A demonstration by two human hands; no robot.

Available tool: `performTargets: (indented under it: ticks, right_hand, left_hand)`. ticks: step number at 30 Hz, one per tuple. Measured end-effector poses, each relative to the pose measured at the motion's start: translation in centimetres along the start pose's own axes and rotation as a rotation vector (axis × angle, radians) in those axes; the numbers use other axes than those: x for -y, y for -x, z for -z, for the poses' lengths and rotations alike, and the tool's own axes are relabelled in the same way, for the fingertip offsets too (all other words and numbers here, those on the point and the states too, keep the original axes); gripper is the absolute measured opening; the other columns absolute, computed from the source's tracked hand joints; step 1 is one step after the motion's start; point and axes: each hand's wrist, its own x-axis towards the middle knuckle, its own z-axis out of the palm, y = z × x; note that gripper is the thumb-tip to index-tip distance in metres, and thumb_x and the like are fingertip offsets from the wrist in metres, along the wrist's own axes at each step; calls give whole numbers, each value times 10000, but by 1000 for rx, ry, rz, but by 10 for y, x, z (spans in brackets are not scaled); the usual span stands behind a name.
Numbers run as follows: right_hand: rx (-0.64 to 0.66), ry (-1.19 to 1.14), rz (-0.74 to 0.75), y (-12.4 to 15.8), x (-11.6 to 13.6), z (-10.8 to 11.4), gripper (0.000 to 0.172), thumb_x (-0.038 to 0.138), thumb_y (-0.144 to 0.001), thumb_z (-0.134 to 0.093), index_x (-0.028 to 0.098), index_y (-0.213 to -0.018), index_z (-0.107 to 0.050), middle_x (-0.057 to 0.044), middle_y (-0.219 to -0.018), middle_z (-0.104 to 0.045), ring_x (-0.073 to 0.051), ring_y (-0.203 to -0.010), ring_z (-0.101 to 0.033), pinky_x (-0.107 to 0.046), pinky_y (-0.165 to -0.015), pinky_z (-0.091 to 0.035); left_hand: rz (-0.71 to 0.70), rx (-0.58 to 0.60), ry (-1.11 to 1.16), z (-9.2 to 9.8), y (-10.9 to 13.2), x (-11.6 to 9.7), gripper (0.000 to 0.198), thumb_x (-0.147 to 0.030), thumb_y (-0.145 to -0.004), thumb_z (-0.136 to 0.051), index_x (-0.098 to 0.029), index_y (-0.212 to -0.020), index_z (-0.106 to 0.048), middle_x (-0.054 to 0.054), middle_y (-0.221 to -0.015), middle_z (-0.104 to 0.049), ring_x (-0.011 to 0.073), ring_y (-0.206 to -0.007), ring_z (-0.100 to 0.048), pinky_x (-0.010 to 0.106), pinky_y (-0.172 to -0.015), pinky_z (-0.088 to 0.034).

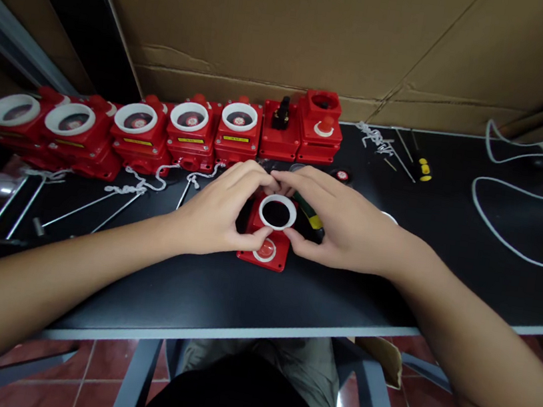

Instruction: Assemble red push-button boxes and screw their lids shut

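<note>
Both hands grip a white ring from its two sides, above a red plate on the black table. My left hand has its thumb on the ring's near left edge, fingers arched over the far side. My right hand mirrors it, thumb at the near right edge. Dark shows through the ring's opening. On the plate's near part sits a round red button with a pale rim. A tool with a green and yellow handle lies partly hidden beside my right hand.
Several red boxes with white rings stand in a row at the back left. A red box with a button ends that row. Metal rods with cords lie left. A screwdriver and a white cable lie right.
</note>
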Motion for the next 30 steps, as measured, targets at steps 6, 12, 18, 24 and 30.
performTargets:
  ticks: [6,12,18,24,30]
  right_hand:
    - [1,12,-6,0,0,1,665,438,-1035,-726,157,-1611,-551,-181,-1393,-719,-310,-1247,-727,-476,-1050,-650]
    - [-3,27,-5,0,1,1,660,442,-1043,-719,160,-1616,-550,-177,-1366,-719,-311,-1234,-728,-481,-1039,-657]
    - [9,18,25,0,1,2,647,356,-1027,-690,149,-1622,-540,-180,-1392,-706,-299,-1234,-725,-473,-1049,-655]
    - [-8,23,13,0,1,2,674,412,-1034,-716,146,-1628,-540,-175,-1390,-709,-300,-1256,-726,-457,-1048,-657]
    - [-1,16,5,0,0,0,675,429,-1040,-726,150,-1627,-541,-177,-1388,-715,-299,-1241,-724,-472,-1055,-655]
  left_hand:
    - [-4,3,-6,0,0,1,370,-255,-956,-744,-194,-1277,-572,112,-1228,-669,281,-1124,-667,442,-1004,-590]
    - [-5,6,-4,0,2,1,380,-265,-957,-749,-210,-1284,-564,109,-1248,-673,284,-1154,-673,438,-1005,-592]
    - [7,11,-8,1,1,0,391,-261,-954,-747,-207,-1294,-562,120,-1274,-677,293,-1170,-670,445,-1006,-593]
    - [11,13,-8,1,1,0,381,-263,-959,-743,-207,-1291,-564,119,-1266,-682,292,-1166,-670,452,-1008,-594]
    - [-4,6,-7,0,1,1,396,-265,-958,-748,-205,-1301,-560,119,-1264,-674,292,-1161,-671,452,-1002,-597]
